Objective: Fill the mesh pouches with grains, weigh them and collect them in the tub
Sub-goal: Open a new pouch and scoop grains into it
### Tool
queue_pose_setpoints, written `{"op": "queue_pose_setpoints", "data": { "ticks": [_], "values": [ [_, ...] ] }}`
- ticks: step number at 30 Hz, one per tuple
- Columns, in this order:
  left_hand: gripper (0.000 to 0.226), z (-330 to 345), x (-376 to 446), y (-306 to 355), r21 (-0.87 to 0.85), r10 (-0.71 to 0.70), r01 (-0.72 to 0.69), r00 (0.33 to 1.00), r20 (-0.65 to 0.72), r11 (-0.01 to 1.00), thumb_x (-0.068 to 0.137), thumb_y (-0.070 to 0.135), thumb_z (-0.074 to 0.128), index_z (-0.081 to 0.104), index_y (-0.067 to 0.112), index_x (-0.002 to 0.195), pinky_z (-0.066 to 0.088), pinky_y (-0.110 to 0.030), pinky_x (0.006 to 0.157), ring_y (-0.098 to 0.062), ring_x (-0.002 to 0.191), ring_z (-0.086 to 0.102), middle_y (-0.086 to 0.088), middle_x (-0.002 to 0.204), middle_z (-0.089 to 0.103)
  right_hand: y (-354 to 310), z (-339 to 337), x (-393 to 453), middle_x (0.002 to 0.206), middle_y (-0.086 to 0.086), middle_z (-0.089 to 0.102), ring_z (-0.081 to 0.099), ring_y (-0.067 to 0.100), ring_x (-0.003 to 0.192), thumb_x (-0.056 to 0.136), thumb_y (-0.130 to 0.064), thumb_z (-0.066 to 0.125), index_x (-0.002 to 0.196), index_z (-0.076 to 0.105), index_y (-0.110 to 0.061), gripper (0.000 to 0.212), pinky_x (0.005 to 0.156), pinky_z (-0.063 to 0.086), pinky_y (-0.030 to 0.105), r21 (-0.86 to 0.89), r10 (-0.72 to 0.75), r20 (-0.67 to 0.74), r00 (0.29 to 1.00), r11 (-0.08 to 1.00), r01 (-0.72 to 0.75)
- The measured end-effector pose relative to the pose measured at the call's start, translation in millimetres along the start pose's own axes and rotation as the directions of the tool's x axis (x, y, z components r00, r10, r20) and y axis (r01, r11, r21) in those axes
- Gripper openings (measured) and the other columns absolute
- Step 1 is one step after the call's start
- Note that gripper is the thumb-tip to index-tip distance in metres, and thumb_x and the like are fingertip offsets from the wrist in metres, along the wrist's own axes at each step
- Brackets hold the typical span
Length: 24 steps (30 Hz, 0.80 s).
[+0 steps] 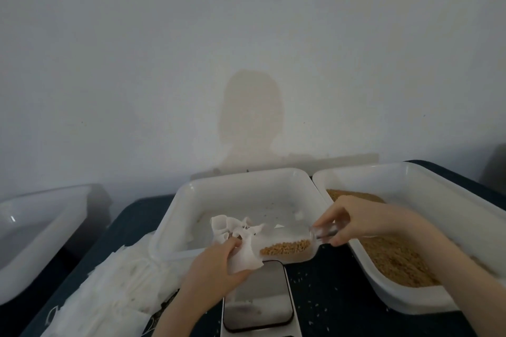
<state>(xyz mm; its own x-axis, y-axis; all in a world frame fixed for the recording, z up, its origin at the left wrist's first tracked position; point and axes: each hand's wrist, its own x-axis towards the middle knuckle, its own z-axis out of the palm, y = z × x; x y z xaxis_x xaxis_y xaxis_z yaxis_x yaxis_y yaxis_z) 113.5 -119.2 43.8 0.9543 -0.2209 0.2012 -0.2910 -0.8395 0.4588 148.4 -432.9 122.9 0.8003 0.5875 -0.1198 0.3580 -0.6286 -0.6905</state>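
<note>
Mesh pouch [241, 243], white and crumpled, pinched at its gathered mouth by the left hand [216, 268], thumb and fingers [232, 244] curled round the fabric, above the near rim of the middle tub [191, 194]. Clear scoop [290, 247] half full of brown grains [284, 246], tipped with its open end at the pouch mouth, handle gripped by the right hand [353, 221], fingertips curled round it. Scale [257, 298] with a dark glossy platform directly below pouch and scoop, on the dark counter [328, 295]. Second white tub [410, 183] at right, touching the middle one at the far corner, holding a bed of grain [397, 262]. Stack of flat empty pouches [115, 290] with loose drawstrings at left, beside the middle tub. Third white tub [41, 227] farther left, well apart, off the counter edge. Scattered pale grains on the counter between scale and right tub. Pale wall [246, 49] behind, with a faint brownish stain.
</note>
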Motion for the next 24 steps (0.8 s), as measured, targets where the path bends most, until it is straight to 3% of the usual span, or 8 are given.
{"op": "queue_pose_setpoints", "data": {
  "ticks": [3,6,10,12,16,19,21,24],
  "values": [
    [0.056,0.9,-0.2,7.3,0.036,0.015,-0.015,1.0,0.002,0.999,0.07,0.066,0.06,0.049,0.041,0.119,0.049,-0.018,0.079,0.006,0.09,0.055,0.025,0.102,0.059,-5.5,2.0,2.2,0.105,-0.003,0.073,0.065,0.035,0.1,0.076,-0.023,0.072,0.111,0.072,-0.031,0.036,0.093,0.049,0.053,-0.03,-0.007,0.028,1.0,1.0,0.008],
    [0.068,0.2,-1.2,13.9,0.077,0.025,-0.026,1.0,0.008,0.997,0.071,0.067,0.06,0.044,0.038,0.13,0.038,-0.01,0.073,0.005,0.089,0.049,0.025,0.104,0.051,-8.4,4.9,3.3,0.098,-0.006,0.074,0.065,0.022,0.081,0.076,-0.022,0.071,0.106,0.072,-0.039,0.035,0.08,0.052,0.037,-0.075,-0.014,0.047,0.999,0.997,0.018],
    [0.087,1.9,-1.9,13.4,0.054,-0.002,-0.004,0.994,0.109,0.999,0.07,0.065,0.066,0.029,0.035,0.144,0.04,-0.02,0.092,-0.001,0.106,0.045,0.017,0.128,0.047,-9.0,6.4,2.3,0.097,-0.005,0.074,0.065,0.031,0.091,0.077,-0.021,0.071,0.108,0.072,-0.035,0.035,0.084,0.052,0.042,-0.094,-0.021,0.027,0.999,0.995,0.023],
    [0.093,2.6,-1.6,13.3,0.013,-0.006,0.004,0.988,0.152,1.0,0.068,0.065,0.068,0.027,0.034,0.146,0.039,-0.022,0.097,-0.002,0.111,0.043,0.016,0.134,0.043,-9.9,6.0,2.1,0.096,-0.001,0.074,0.062,0.035,0.085,0.076,-0.022,0.071,0.106,0.072,-0.039,0.035,0.078,0.05,0.039,-0.099,-0.023,0.018,1.0,0.995,0.024],
    [0.089,4.2,-1.7,13.3,-0.06,0.003,0.008,0.984,0.177,0.998,0.061,0.069,0.067,0.038,0.035,0.138,0.042,-0.026,0.097,-0.001,0.11,0.047,0.019,0.126,0.049,-13.9,5.4,-0.6,0.091,-0.002,0.073,0.048,0.009,0.063,0.073,-0.033,0.069,0.105,0.069,-0.049,0.036,0.065,0.038,0.027,-0.189,0.021,-0.004,1.0,0.982,-0.022],
    [0.077,10.0,-1.3,14.8,-0.107,0.015,0.002,0.986,0.164,0.994,0.061,0.076,0.058,0.049,0.036,0.126,0.047,-0.027,0.091,0.002,0.1,0.051,0.022,0.112,0.054,-23.9,3.3,-3.6,0.077,-0.023,0.068,0.047,-0.001,0.054,0.073,-0.036,0.068,0.106,0.066,-0.052,0.037,0.053,0.033,0.015,-0.366,0.042,-0.047,0.998,0.929,-0.056],
    [0.062,16.4,0.6,18.4,-0.077,0.01,0.0,0.992,0.129,0.997,0.064,0.075,0.058,0.054,0.036,0.111,0.048,-0.023,0.084,0.003,0.091,0.051,0.022,0.1,0.055,-33.7,3.7,-3.2,0.074,-0.033,0.063,0.055,-0.007,0.064,0.077,-0.037,0.066,0.113,0.062,-0.053,0.04,0.051,0.035,0.01,-0.532,0.034,-0.092,0.995,0.843,-0.078],
    [0.049,28.2,2.9,23.6,0.012,-0.011,0.01,0.998,0.062,1.0,0.066,0.075,0.057,0.049,0.039,0.098,0.043,-0.014,0.075,0.005,0.086,0.048,0.023,0.094,0.053,-45.8,3.6,0.3,0.109,-0.019,0.067,0.061,0.007,0.099,0.084,-0.034,0.062,0.124,0.059,-0.044,0.041,0.083,0.048,0.023,-0.704,-0.038,-0.172,0.984,0.704,-0.096]
  ]
}}
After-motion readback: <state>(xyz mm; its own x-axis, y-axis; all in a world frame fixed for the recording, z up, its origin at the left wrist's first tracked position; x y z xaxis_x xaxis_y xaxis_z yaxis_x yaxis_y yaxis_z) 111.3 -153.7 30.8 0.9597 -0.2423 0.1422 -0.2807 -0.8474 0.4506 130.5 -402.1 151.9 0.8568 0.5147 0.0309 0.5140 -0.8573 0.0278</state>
